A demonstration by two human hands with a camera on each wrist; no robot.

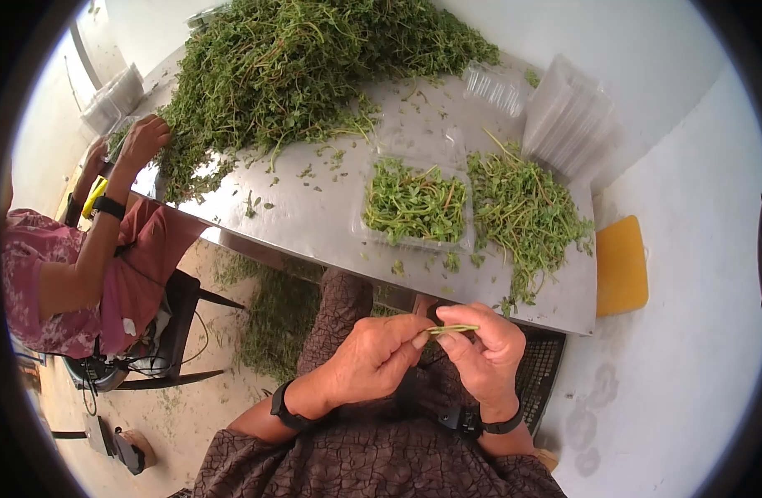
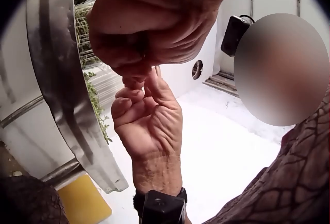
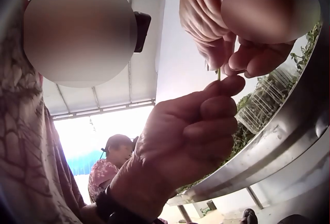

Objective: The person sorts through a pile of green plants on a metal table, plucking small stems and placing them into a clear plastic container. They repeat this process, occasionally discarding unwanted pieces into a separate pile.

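In front of the lap, my left hand (image 1: 372,355) and right hand (image 1: 487,353) meet, fingertips close together. Both pinch a short piece of thin green stem (image 1: 454,329), which lies level between them in the head view. Its leaves, if any, are hidden by the fingers. The right wrist view shows a bit of the stem (image 3: 219,74) between the thumbs and fingertips. Past the hands, on the metal table (image 1: 298,216), stands a clear plastic box (image 1: 360,220) with leafy green sprigs (image 1: 414,203) in it. To its right lies a loose pile of sprigs (image 1: 526,216).
A big heap of greens (image 1: 273,75) covers the table's back. Stacked clear boxes (image 1: 568,120) stand at the right. Another person (image 1: 73,266) sits at the left, hands by the heap. A black crate (image 1: 543,369) and yellow board (image 1: 622,266) are at the table's right end.
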